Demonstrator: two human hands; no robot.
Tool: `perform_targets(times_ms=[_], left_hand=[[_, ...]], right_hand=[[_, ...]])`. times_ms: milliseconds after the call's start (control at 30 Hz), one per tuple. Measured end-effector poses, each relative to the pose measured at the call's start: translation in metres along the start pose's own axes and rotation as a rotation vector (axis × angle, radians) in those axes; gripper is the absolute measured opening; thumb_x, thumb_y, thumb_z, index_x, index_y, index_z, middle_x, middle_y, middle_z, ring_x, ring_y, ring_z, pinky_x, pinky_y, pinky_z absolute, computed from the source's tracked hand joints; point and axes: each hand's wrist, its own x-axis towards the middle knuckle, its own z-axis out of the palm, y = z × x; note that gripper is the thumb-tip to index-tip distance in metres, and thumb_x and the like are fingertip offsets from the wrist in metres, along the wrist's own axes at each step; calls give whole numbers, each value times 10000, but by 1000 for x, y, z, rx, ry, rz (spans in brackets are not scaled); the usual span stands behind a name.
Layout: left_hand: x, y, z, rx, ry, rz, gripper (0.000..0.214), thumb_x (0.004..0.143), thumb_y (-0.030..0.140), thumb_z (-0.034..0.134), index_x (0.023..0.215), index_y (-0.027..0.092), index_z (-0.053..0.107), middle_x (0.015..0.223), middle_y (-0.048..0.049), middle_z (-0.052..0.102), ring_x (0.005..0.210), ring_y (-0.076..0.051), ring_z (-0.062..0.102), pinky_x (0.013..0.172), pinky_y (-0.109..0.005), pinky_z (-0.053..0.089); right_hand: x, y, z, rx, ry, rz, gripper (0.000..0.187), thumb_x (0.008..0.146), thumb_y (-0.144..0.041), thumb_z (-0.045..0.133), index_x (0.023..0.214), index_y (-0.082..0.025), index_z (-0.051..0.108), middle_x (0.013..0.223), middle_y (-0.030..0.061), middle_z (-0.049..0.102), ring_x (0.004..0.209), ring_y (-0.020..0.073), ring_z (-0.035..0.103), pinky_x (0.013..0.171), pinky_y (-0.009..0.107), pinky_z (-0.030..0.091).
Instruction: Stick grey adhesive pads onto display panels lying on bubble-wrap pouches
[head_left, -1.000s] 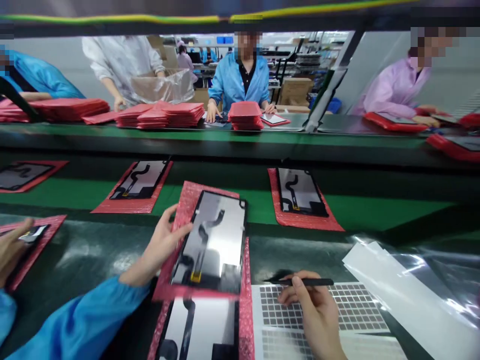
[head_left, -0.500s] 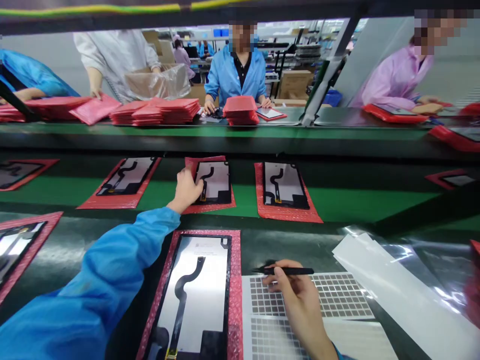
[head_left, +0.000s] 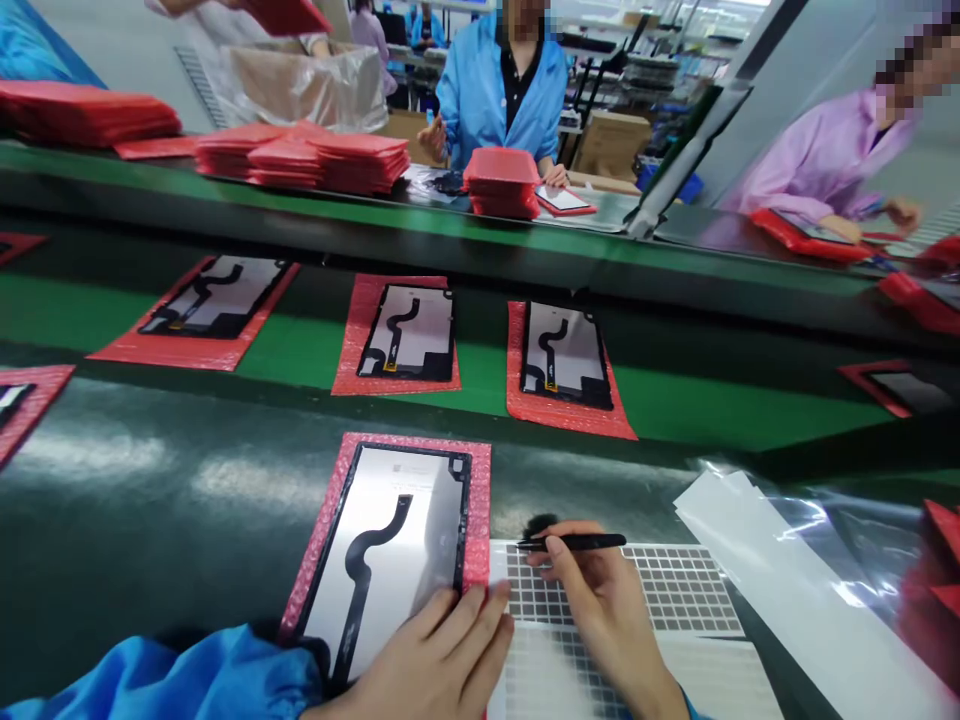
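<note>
My left hand lies with fingers stretched flat on the near right corner of a silver panel with a black flex cable, which rests on a pink bubble-wrap sheet in front of me. My right hand pinches black tweezers, their tip pointing left over a white sheet of small grey square stickers. The two hands almost touch at the sheet's left edge.
On the green conveyor belt beyond lie several more panels on pink sheets. A clear film strip lies to the right. Across the line, people in blue and pink coats work beside stacks of red bags.
My left hand set a panel on the belt, then drew back and now rests on the near panel. My right hand with the tweezers has barely moved.
</note>
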Motion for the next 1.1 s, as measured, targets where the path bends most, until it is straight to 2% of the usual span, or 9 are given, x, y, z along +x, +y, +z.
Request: perform_targets(times_ms=[67, 267, 467, 600, 800, 933, 1100], left_hand=[[0, -3, 2, -9, 30, -11, 351, 1058, 325, 454, 1280, 165, 675, 1338, -88, 688, 1184, -269, 579, 1014, -402, 352], [1, -3, -1, -19, 11, 2, 370, 1075, 307, 398, 1286, 171, 670, 1358, -83, 681, 1204, -258, 590, 1020, -401, 358], [1, -4, -4, -59, -7, 3, 347, 1058, 330, 436, 1277, 175, 657, 1360, -115, 675, 1222, -280, 585, 1017, -419, 336], [1, -6, -8, -72, -36, 10, 344, 1056, 309, 440, 1287, 175, 657, 1374, -112, 672, 1240, -278, 584, 1032, -422, 320], [3, -10, -11, -116, -9, -16, 362, 1071, 307, 401, 1279, 177, 667, 1363, -92, 680, 1215, -258, 595, 998, -398, 350], [6, -20, -21, -142, 33, -27, 340, 1060, 322, 446, 1272, 177, 670, 1347, -71, 680, 1221, -246, 579, 996, -367, 374], [-7, -31, -26, -127, 63, -99, 316, 1040, 218, 434, 1216, 164, 691, 1187, -37, 731, 1030, -237, 609, 901, -383, 415]], right_hand=[[1, 0, 0, -8, -7, 16, 323, 954, -520, 687, 1006, -202, 672, 850, 94, 793, 759, 250, 799, 685, 344, 654], [2, -1, -3, -17, -24, 49, 316, 953, -511, 698, 996, -200, 672, 854, 86, 792, 756, 245, 804, 674, 332, 658], [6, 0, -4, 25, -27, 42, 315, 925, -505, 741, 976, -198, 694, 838, 80, 793, 736, 235, 800, 651, 317, 666], [8, -1, -4, 112, -8, 89, 313, 888, -494, 793, 948, -198, 708, 798, 73, 806, 715, 228, 800, 643, 305, 670], [8, -12, -6, 246, 32, 118, 305, 852, -478, 837, 918, -204, 718, 780, 61, 822, 667, 231, 812, 655, 333, 694], [10, -22, 12, 279, 105, 116, 305, 826, -465, 864, 928, -216, 721, 803, 51, 829, 639, 229, 812, 640, 336, 700], [18, -30, 47, 299, 80, 148, 341, 816, -477, 865, 944, -205, 703, 746, 61, 820, 628, 242, 813, 608, 322, 686]])
